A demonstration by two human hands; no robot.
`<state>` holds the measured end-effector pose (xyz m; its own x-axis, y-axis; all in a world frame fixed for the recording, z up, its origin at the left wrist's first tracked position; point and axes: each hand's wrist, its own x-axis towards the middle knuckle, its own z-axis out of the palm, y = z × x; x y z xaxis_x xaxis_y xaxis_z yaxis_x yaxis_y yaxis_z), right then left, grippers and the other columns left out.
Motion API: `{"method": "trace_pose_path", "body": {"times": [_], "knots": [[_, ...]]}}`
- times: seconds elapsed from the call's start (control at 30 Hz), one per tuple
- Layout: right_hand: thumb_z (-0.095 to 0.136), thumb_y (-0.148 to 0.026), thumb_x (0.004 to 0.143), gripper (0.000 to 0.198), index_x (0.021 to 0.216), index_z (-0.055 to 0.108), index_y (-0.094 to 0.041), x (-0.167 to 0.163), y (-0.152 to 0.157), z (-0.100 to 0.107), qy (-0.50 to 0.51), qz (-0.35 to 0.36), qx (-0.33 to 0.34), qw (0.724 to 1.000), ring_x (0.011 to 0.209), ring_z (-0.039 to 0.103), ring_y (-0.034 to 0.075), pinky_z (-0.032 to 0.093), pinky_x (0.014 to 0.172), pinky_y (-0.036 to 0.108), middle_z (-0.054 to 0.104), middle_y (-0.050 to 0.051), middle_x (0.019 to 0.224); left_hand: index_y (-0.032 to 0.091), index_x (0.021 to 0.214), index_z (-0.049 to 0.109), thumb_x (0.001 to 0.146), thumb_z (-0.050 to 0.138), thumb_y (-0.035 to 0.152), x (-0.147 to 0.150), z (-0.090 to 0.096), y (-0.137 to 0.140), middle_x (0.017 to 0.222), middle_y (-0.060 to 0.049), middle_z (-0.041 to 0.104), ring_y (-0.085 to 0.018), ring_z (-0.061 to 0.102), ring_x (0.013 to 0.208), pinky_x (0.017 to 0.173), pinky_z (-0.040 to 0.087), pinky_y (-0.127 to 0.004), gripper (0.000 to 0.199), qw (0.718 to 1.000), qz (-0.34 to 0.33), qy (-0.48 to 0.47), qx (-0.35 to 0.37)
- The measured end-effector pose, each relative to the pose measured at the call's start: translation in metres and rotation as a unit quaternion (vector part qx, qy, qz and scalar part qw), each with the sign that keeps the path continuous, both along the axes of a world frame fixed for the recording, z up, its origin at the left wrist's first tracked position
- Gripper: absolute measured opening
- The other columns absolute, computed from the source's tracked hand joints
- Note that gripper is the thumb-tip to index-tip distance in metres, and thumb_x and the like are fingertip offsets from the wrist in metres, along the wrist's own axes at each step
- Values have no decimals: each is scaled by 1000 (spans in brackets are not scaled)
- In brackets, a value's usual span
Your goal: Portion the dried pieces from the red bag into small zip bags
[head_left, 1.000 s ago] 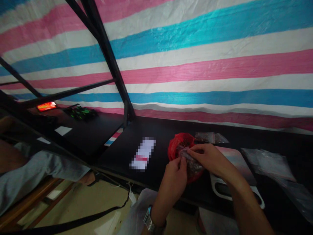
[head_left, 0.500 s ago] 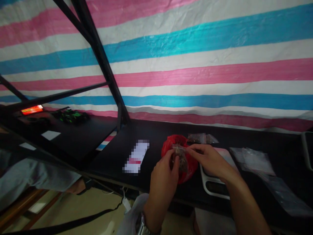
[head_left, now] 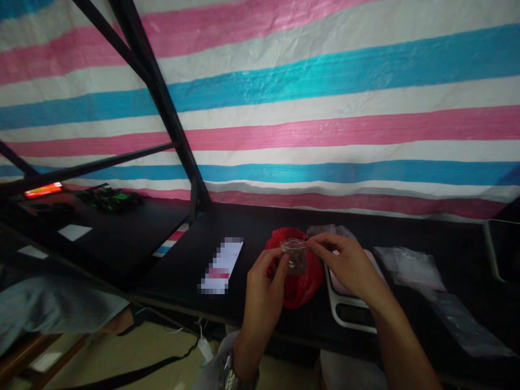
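Note:
A small clear zip bag (head_left: 296, 257) with brownish contents hangs between my two hands. My left hand (head_left: 266, 281) pinches its left side. The fingers of my right hand (head_left: 343, 260) close on its upper right corner. Just beneath, a red plastic bag (head_left: 303, 292) lies bunched on the black table (head_left: 247, 216); its contents are hidden. My right wrist passes over a white scale (head_left: 352, 317) with a pinkish top, partly covered by my hand. Behind my right hand lie more small filled bags (head_left: 320, 230).
A phone (head_left: 223, 265) with a lit, blurred-out screen lies left of the red bag. Flat clear bags (head_left: 418, 268) spread right of the scale, with a dark device (head_left: 504, 249) at the far right. A black frame post (head_left: 170, 114) rises at left. Another person's sleeve (head_left: 60, 303) shows lower left.
The small zip bag now hangs higher and more upright above the red bag, its top edge stretched between my hands. The view has shifted slightly.

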<state>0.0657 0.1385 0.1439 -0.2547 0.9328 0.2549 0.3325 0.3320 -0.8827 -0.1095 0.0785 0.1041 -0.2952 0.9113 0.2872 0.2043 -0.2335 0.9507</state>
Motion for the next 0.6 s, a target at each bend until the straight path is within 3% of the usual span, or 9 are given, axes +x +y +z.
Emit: {"method": "trace_pose_path", "body": {"times": [0.17,0.3,0.43,0.6], "knots": [[66,-56,90,37,89,79,-21,-2,-6,-1,43,-34,7,998,86,74,25,56,81,35,81,7,89,18,91,76,92,71,41,8,7,-1,81,-2,73,-16,63,72,68,51,-25,23,998,5,-57,-7],[66,-64,89,46,95,78,-20,-11,-9,-13,88,-36,-19,995,86,74,25,57,78,34,81,9,93,18,93,73,89,73,49,14,2,2,85,-4,76,-17,69,76,70,55,-26,32,988,-36,-149,-22],[64,-50,90,35,92,79,-19,-20,-6,-27,40,-85,-37,995,80,73,24,54,74,35,81,8,87,16,89,72,85,74,58,22,-11,3,83,-7,77,-20,71,74,70,57,-30,42,980,-37,-185,-66],[66,-36,85,22,88,78,-17,-28,1,-37,14,-119,-66,991,74,72,23,51,68,33,79,7,79,15,85,72,89,65,53,25,-20,5,76,-9,75,-22,70,68,65,53,-31,39,988,-5,-99,-119]]}}
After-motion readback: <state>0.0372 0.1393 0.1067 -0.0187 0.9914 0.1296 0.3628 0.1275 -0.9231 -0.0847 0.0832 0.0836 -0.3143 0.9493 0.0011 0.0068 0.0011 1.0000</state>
